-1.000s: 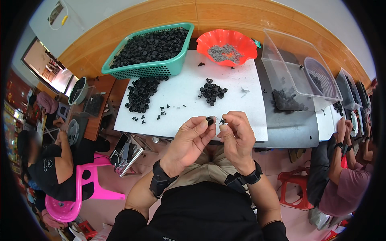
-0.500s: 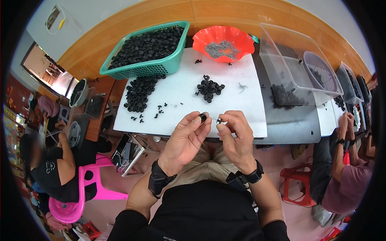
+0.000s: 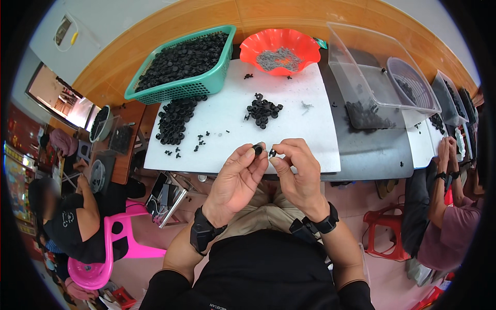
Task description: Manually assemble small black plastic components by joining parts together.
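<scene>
Above the near edge of the white board (image 3: 222, 159), my left hand (image 3: 235, 178) pinches a round black cap (image 3: 258, 149) between thumb and fingers. Close to its right, my right hand (image 3: 298, 173) grips a small black plastic piece (image 3: 272, 153) at the fingertips. Only a narrow gap parts the two pieces. Beyond my hands lies a heap of black parts (image 3: 262, 111). A pile of round black caps (image 3: 175, 121) lies at the left of the board, with several small black pieces (image 3: 200, 143) scattered beside it.
A green basket (image 3: 181, 89) full of black caps stands at the back left. Next to it is a red wavy-rimmed bowl (image 3: 249, 47) holding thin grey pieces. On the right stands a clear plastic bin (image 3: 361, 85). Other people sit at work on both sides.
My right hand has moved left with its small piece, narrowing the gap to the cap. A thin pale strand seen between the hands before is hard to make out now.
</scene>
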A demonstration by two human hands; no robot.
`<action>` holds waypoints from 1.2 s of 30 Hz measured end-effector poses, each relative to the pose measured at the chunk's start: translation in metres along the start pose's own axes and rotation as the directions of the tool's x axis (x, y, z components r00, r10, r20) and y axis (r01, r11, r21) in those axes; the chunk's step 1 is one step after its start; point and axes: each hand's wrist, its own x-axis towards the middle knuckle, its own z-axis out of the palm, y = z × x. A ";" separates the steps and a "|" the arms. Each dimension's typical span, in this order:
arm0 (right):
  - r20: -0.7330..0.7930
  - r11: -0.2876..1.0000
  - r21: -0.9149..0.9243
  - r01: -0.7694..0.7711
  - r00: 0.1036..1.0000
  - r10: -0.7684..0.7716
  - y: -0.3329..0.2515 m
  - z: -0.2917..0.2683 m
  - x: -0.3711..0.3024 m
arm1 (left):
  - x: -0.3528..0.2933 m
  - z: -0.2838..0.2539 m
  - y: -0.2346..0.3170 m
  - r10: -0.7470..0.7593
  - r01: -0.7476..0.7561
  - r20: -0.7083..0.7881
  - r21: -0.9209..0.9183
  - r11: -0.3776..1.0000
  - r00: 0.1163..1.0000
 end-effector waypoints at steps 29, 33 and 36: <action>0.013 1.000 0.012 0.002 1.000 -0.002 -0.009 -0.007 -0.006 | -0.008 0.000 -0.013 -0.015 0.000 0.077 0.189 0.982 0.997; 0.018 0.998 0.056 -0.040 0.999 0.039 -0.011 -0.008 -0.007 | -0.009 0.000 -0.013 -0.008 -0.008 0.077 0.204 0.979 0.997; 0.004 1.000 0.031 -0.008 1.000 0.008 -0.011 -0.009 -0.007 | -0.010 0.001 -0.013 -0.012 -0.006 0.085 0.205 0.979 0.996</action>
